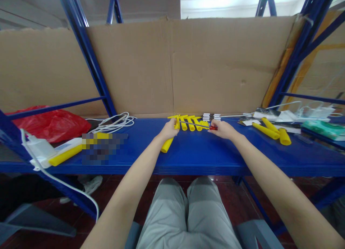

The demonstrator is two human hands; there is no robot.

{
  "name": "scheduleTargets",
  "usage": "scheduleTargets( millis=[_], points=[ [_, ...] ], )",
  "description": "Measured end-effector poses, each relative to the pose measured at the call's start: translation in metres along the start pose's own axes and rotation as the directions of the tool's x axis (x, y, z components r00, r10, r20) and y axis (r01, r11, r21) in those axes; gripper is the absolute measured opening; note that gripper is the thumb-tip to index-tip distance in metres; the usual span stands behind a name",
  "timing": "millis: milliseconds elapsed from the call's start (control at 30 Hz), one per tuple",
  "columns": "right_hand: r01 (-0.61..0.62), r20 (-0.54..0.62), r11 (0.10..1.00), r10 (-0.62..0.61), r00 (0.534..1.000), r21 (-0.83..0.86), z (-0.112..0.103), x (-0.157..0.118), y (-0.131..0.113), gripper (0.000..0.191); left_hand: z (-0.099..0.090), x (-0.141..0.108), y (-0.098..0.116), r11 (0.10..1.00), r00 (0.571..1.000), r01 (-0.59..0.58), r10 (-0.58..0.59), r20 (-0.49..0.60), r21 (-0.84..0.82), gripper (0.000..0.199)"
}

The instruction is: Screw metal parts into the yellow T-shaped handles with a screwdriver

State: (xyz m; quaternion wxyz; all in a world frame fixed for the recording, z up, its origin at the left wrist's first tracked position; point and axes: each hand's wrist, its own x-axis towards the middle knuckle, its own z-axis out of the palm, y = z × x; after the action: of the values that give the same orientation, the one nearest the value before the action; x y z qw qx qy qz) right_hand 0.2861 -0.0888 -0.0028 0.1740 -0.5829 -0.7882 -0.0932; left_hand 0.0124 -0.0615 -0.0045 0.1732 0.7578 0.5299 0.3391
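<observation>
My left hand [169, 129] is closed around a yellow plastic handle-like piece [167, 145], whose wide tubular end sticks out below the fingers. My right hand [224, 129] grips a screwdriver [214, 128] by its red handle. Its long metal shaft points left and reaches across to the upper part of the held piece; whether the tip touches is too small to tell. Just beyond the shaft, several similar yellow pieces [191, 123] lie in a row on the blue table [199, 152]. Small yellow parts [204, 123] sit near the right hand.
Behind them is a stack of small white-and-black items [211, 117] against the cardboard wall [215, 65]. More yellow tubes [266, 131] lie at the right beside papers. A red plastic bag [48, 125], coiled white cable [118, 121] and power strip [63, 148] are at the left.
</observation>
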Motion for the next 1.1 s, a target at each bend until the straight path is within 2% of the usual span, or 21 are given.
scheduleTargets(
  millis=[100, 200, 300, 433, 600, 733, 833, 967, 1100],
  points=[
    [-0.021, 0.011, 1.000, 0.021, 1.000, 0.012, 0.0005, -0.0003, 0.0002, 0.018, 0.0010, 0.0006, -0.0012, 1.000, 1.000, -0.002, 0.002, -0.001, 0.007, 0.037],
    [-0.040, 0.075, 0.997, 0.035, 0.997, 0.067, 0.0012, 0.0013, -0.0013, 0.018, 0.0010, 0.0009, -0.0018, 1.000, 1.000, -0.005, 0.005, 0.000, -0.004, 0.037],
    [-0.019, 0.108, 0.994, 0.007, 0.994, 0.108, 0.0030, 0.0037, -0.0021, 0.022, 0.0001, 0.0004, -0.0012, 1.000, 1.000, -0.002, 0.001, -0.002, -0.021, 0.036],
    [0.019, 0.035, 0.997, -0.022, 0.999, 0.081, 0.0048, 0.0046, 0.0010, 0.021, -0.0002, 0.0004, -0.0007, 1.000, 1.000, 0.004, -0.004, -0.008, -0.026, 0.036],
    [-0.026, -0.001, 1.000, 0.026, 1.000, 0.016, 0.0053, 0.0026, 0.0047, 0.021, 0.0016, 0.0024, -0.0030, 0.999, 1.000, 0.000, 0.000, -0.004, -0.049, 0.038],
    [-0.099, 0.089, 0.992, 0.092, 0.992, 0.079, 0.0077, 0.0038, 0.0029, 0.025, 0.0018, 0.0015, -0.0026, 0.998, 1.000, -0.005, 0.005, -0.002, -0.062, 0.039],
    [-0.087, 0.153, 0.988, 0.067, 0.986, 0.126, 0.0088, 0.0057, 0.0017, 0.026, 0.0011, -0.0005, -0.0006, 0.999, 1.000, -0.002, 0.002, -0.005, -0.051, 0.040],
    [-0.018, 0.090, 0.998, 0.013, 0.996, 0.055, 0.0054, 0.0050, 0.0007, 0.025, 0.0006, -0.0013, 0.0008, 0.998, 1.000, 0.022, -0.022, -0.009, -0.054, 0.040],
    [-0.022, 0.034, 0.999, 0.021, 0.999, 0.033, 0.0014, 0.0016, 0.0000, 0.021, 0.0009, -0.0008, 0.0012, 0.998, 1.000, 0.023, -0.023, -0.004, -0.059, 0.040]
  ],
)
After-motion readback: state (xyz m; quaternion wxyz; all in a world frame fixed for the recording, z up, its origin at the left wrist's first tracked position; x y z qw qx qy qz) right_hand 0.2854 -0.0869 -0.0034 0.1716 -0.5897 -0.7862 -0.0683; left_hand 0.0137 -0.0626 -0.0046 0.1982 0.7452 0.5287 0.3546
